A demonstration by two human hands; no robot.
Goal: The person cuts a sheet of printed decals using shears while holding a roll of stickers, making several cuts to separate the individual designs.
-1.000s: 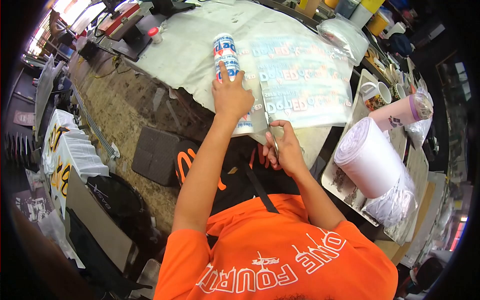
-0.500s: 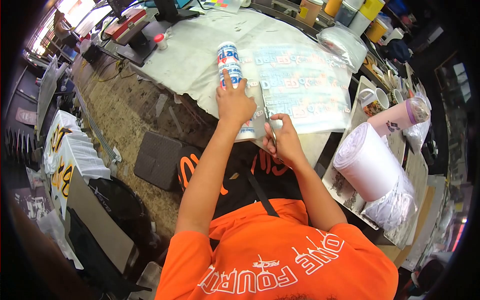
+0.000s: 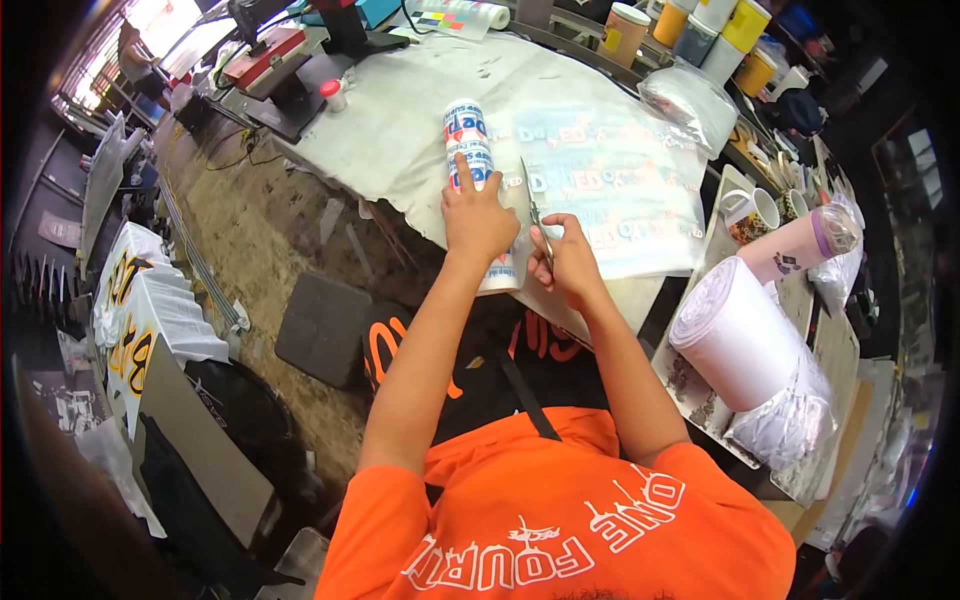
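Observation:
My left hand (image 3: 480, 220) lies with spread fingers on top of a printed film roll (image 3: 467, 130), white with blue and red lettering. The roll stands lengthwise on the table, pointing away from me. In my right hand (image 3: 568, 262) is a pair of scissors (image 3: 534, 206), its blades pointing away from me just right of the roll. Beside the blades, a translucent printed sheet (image 3: 610, 190) with repeated lettering lies flat on the table. My right fingers wrap round the scissor handles, which are partly hidden.
The pale covered table (image 3: 400, 110) has a ragged left edge. A red-capped bottle (image 3: 333, 95) and a heat press (image 3: 265, 60) are at the far left. To the right are a large white roll (image 3: 740, 330), mugs (image 3: 750, 215) and a plastic bag (image 3: 690, 105). Ink tubs (image 3: 625, 30) line the back.
The whole view has shifted slightly, so the table sits lower in it. My right hand with the scissors has moved a little away from me beside the roll; my left hand stays on the roll.

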